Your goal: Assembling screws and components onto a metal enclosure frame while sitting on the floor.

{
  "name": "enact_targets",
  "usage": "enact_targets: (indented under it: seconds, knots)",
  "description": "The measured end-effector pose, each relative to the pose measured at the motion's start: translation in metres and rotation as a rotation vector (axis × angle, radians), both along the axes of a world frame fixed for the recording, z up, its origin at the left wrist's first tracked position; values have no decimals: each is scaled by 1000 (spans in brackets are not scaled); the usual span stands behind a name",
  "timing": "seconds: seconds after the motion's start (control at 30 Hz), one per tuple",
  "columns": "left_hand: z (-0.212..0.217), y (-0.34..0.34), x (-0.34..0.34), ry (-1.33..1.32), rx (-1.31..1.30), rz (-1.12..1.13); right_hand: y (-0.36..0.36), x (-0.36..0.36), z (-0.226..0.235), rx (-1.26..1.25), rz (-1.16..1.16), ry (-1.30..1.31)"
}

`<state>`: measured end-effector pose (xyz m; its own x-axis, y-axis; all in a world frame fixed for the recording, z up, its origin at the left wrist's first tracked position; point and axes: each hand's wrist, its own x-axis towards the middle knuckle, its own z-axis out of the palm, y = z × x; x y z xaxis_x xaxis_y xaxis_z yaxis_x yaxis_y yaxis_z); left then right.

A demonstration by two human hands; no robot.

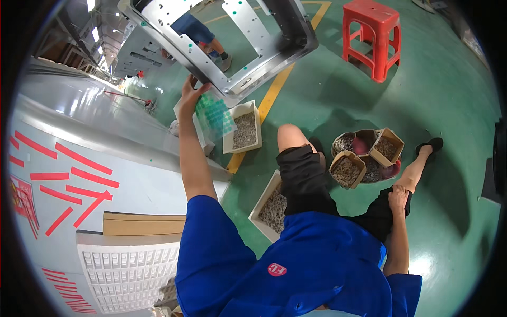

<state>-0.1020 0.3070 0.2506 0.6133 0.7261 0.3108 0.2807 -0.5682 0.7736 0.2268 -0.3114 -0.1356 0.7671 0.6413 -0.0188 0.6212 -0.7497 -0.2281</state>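
Observation:
My left hand point(193, 96) is raised at the lower left edge of a silvery metal frame point(244, 79), thumb and fingers curved. A clear sheet of green round stickers point(215, 113) hangs from this hand; the grip itself is partly hidden. The frame has large cut-outs and green dots over its surface. Its top runs out of view, and what supports it does not show. On my right knee, by the hem of my black shorts point(309, 177), rests my right hand point(398, 199), fingers curled in with nothing visible in them.
Left of me lies a white surface with red strips point(87, 177) and a white slotted panel point(129, 269). Bins of small parts point(259, 124) point(254, 211) stand near my left leg. Between my legs sits a tub with small boxes point(346, 169). A red stool point(372, 37) and another person's leg point(203, 37) are farther off.

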Motion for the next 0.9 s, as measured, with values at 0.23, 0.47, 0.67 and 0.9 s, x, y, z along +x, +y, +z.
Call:
enact_targets:
  seconds: [0.23, 0.47, 0.67, 0.9]
  knots:
    - [1, -16, 12, -52, 19, -21, 1, 0, 0, -50, 6, 4]
    - [-5, -12, 22, -79, 25, -64, 0, -2, 2, 25, -7, -16]
    - [-3, -21, 34, -84, 19, -120, 0, -4, 5, 37, -11, -11]
    - [4, -36, 50, -52, 39, -126, -2, -4, 4, 39, -6, -29]
